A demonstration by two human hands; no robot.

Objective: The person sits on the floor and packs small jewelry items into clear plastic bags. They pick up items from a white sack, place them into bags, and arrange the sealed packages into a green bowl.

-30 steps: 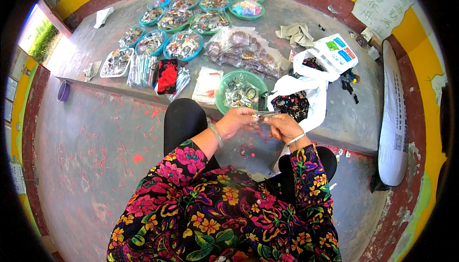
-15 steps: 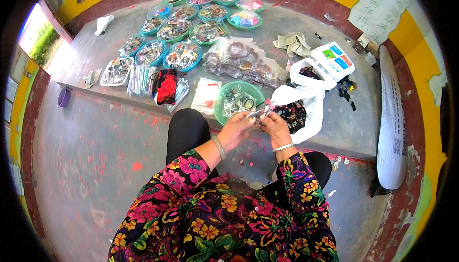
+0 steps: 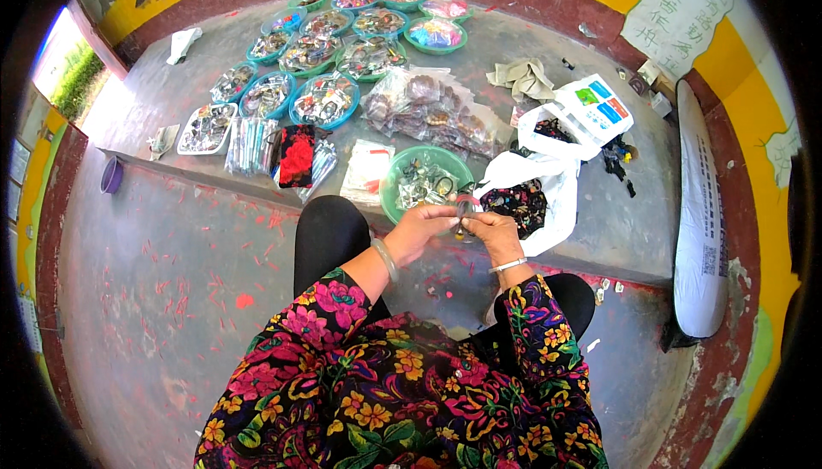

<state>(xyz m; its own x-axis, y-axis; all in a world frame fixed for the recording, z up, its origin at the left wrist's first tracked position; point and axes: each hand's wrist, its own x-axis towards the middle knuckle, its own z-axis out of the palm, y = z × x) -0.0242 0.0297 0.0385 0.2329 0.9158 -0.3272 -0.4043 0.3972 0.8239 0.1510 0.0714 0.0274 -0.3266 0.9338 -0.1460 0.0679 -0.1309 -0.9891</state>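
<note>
My left hand (image 3: 419, 231) and my right hand (image 3: 497, 236) meet in front of me, over the platform's edge. Both are closed, fingertips pinching a small dark loop (image 3: 465, 209) between them. It looks like a hair tie, with a pinkish bit at its top, but it is too small to be sure. Just beyond my left hand stands a green basin (image 3: 388, 195) of small clear packets, some with black rings. Close to my right hand, an open white plastic bag (image 3: 562, 203) holds many small dark, colour-flecked pieces.
Farther back stand several basins (image 3: 294, 113) of packaged trinkets. A heap of clear packets (image 3: 428, 105), a red-and-black pouch (image 3: 297, 156) and white packets (image 3: 368, 169) lie nearer. A second white bag (image 3: 591, 118) sits at the right. The raised platform's edge (image 3: 591, 268) crosses before my knees.
My fingers have shifted on the small thing, which now stands more upright between them. My right hand has turned slightly, its fingertips now nearer my left thumb. The surroundings stay the same.
</note>
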